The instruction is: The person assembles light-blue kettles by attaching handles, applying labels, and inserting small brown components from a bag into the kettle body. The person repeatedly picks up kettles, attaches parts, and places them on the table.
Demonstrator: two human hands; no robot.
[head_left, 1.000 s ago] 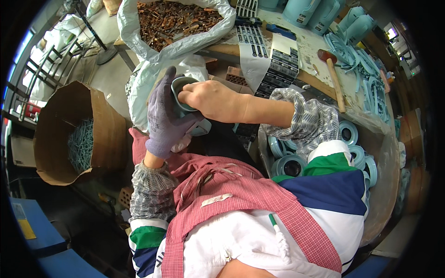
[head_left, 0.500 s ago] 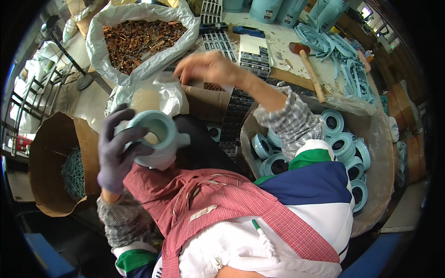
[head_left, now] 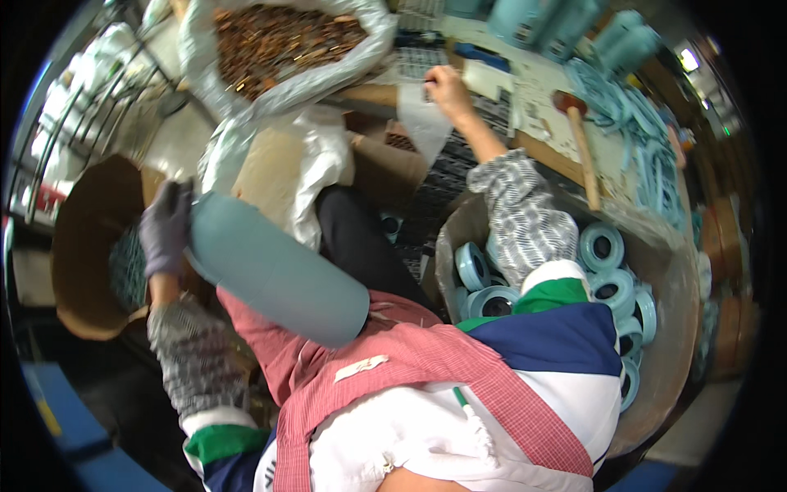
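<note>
My left hand [head_left: 166,225], in a grey-purple glove, grips one end of a light blue plastic flask body [head_left: 283,271]. The flask lies tilted across my lap, its smooth side up and its other end against the red checked apron [head_left: 410,353]. My bare right hand [head_left: 449,92] is over the near edge of the worktable, fingertips pinched on a small dark piece that looks like a sticker. Just under those fingers hangs a strip of white backing paper [head_left: 420,123], and dark label sheets [head_left: 484,123] lie beside it.
At my right stands a lined box [head_left: 664,353] of light blue ring-shaped parts [head_left: 601,248]. A mallet [head_left: 580,139], blue straps [head_left: 648,131] and blue flasks [head_left: 525,20] are on the table [head_left: 541,82]. Far left are a white sack [head_left: 369,49] of brown scraps and a cardboard drum [head_left: 78,254].
The flask has swung from its open mouth facing up to lying sideways across my lap. My right hand has moved right and away, onto the label sheets.
</note>
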